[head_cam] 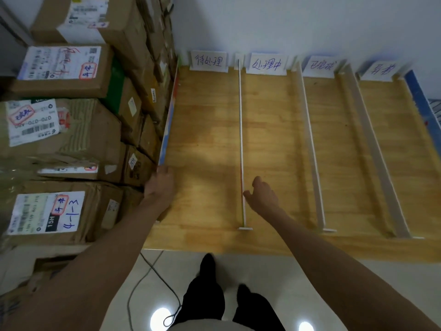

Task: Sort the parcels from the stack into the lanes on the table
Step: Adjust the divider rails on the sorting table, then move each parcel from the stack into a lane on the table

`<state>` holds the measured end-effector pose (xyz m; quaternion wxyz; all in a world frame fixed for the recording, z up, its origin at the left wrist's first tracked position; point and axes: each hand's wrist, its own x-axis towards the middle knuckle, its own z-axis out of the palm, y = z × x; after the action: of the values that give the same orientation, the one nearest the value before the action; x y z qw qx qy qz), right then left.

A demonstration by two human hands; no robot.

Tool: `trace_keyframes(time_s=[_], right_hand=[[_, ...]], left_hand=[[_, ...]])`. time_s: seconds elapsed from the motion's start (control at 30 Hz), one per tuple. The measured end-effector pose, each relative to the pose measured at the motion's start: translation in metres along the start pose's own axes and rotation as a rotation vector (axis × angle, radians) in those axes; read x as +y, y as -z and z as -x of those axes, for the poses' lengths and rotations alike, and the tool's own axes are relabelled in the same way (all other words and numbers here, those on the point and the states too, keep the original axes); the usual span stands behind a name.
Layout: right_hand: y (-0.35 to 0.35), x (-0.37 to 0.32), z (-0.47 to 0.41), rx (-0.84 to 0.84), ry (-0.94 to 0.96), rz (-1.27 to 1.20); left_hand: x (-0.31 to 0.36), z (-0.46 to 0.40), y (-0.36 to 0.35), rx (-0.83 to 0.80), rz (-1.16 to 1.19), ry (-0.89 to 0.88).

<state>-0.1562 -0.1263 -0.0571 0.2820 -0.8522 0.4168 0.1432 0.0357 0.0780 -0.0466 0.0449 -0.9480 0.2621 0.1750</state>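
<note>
A tall stack of brown cardboard parcels point(71, 130) with white shipping labels fills the left side, right beside the wooden table point(207, 211). White dividers point(241, 139) split the table into several lanes, each with a handwritten paper sign point(208, 61) at the far end. No parcel lies in any lane. My left hand point(159, 183) is at the near end of the coloured side board point(168, 125), fingers bent against it; a grip cannot be made out. Over the second lane, my right hand point(261, 197) hovers beside the first divider, fingers loosely curled, holding nothing.
A blue board point(416, 91) closes the table's right side, and a white wall stands behind the signs. On the tiled floor a dark cable point(143, 278) runs in front of the table, near my legs in black trousers point(207, 295).
</note>
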Motion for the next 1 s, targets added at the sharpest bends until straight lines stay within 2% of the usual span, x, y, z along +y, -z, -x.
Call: trace_keyframes(time_s=[0.33, 0.53, 0.8, 1.0], right_hand=[[0.058, 0.031, 0.058, 0.248, 0.264, 0.290], [0.083, 0.033, 0.115, 0.323, 0.355, 0.333], [0.104, -0.026, 0.165, 0.374, 0.489, 0.264], [0.097, -0.091, 0.185, 0.401, 0.584, 0.247]], left_hand=[[0.045, 0.101, 0.028, 0.256, 0.029, -0.106], [0.059, 0.169, 0.051, 0.368, 0.045, -0.111], [0.024, 0.223, 0.100, 0.501, 0.079, -0.069], [-0.037, 0.239, 0.128, 0.532, 0.049, -0.036]])
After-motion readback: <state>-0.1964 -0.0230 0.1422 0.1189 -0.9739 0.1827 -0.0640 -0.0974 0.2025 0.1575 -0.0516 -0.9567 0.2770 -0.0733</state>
